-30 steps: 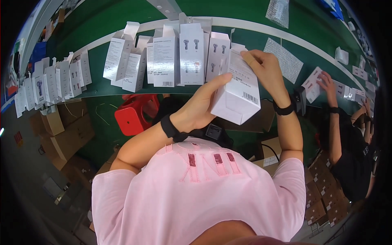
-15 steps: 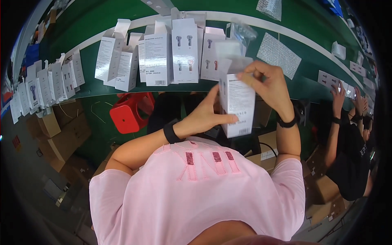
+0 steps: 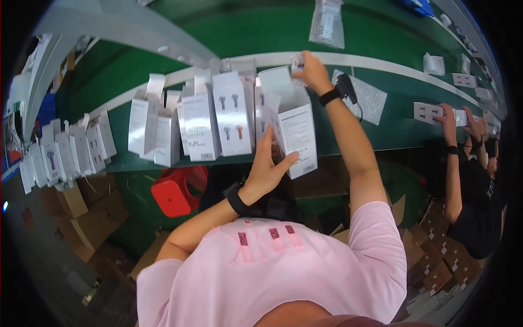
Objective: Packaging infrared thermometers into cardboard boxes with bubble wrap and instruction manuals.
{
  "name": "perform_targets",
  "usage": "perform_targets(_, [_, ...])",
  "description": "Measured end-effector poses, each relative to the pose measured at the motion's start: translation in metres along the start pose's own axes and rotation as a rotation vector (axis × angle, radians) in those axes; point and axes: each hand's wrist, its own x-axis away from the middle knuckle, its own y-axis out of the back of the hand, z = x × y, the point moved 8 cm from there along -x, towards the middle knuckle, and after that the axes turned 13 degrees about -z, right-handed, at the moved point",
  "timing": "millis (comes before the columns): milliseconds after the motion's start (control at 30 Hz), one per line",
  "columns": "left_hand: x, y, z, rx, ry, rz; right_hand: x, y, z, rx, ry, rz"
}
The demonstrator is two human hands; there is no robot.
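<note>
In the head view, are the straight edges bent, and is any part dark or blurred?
Head view: the white stripe on the green table curves with fisheye distortion; the corners are black; the right hand looks slightly soft, while the white box held by the left hand is sharp; lighting is even, without strong glare.

Upright boxes (image 3: 229, 117) seemingly crowding left.

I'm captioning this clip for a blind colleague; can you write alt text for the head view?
A person in a pink shirt steadies an open white carton with the left hand while the right hand reaches past it over a green table. More white cartons stand alongside.
</note>
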Motion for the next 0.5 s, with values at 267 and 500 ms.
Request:
perform_targets(267, [-0.015,0.007,0.01,-0.214,-0.228,-0.201,-0.034,0.059,-0.041,-0.523,0.013,-0.262])
perform_targets(500, [0.023,0.017,-0.072,-0.328,-0.426,0.073,-0.096,0.072,-0.048,0.093,-0.379,-0.474])
